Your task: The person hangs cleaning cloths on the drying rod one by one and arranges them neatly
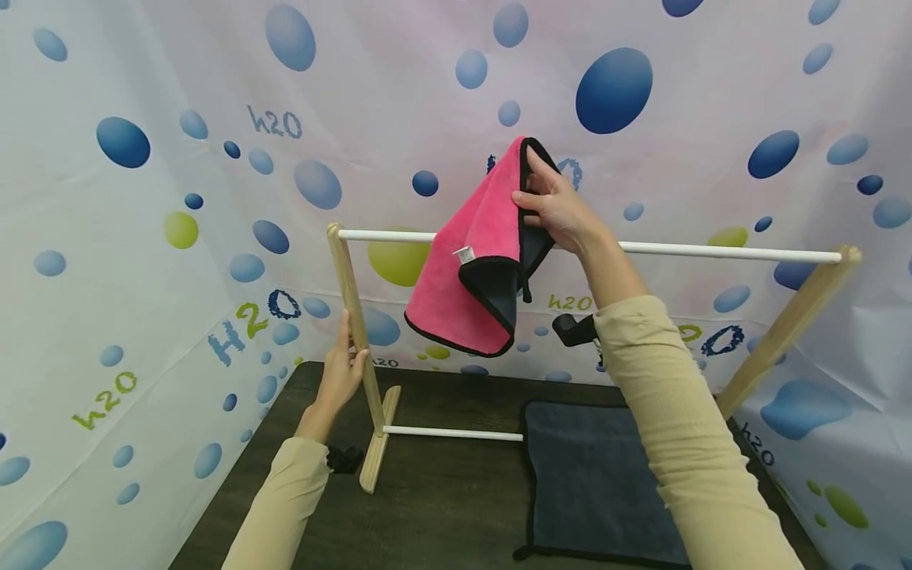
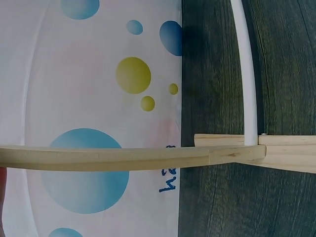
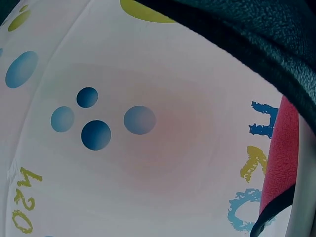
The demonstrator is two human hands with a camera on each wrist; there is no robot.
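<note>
The pink cloth (image 1: 473,226) is pinched by the right hand (image 1: 559,207), the wooden post (image 1: 349,289) by the left hand (image 1: 340,374); the rack (image 1: 720,251) could be tipped by uneven pulling.

Soft, even light fills my head view. In my left-wrist view, lens distortion bows the white rod (image 2: 249,74); my right-wrist view is dimmer, the printed curtain (image 3: 163,168) tinged pink mid-frame, my pink-and-grey cloth (image 3: 266,29) murky at upper right.
</note>
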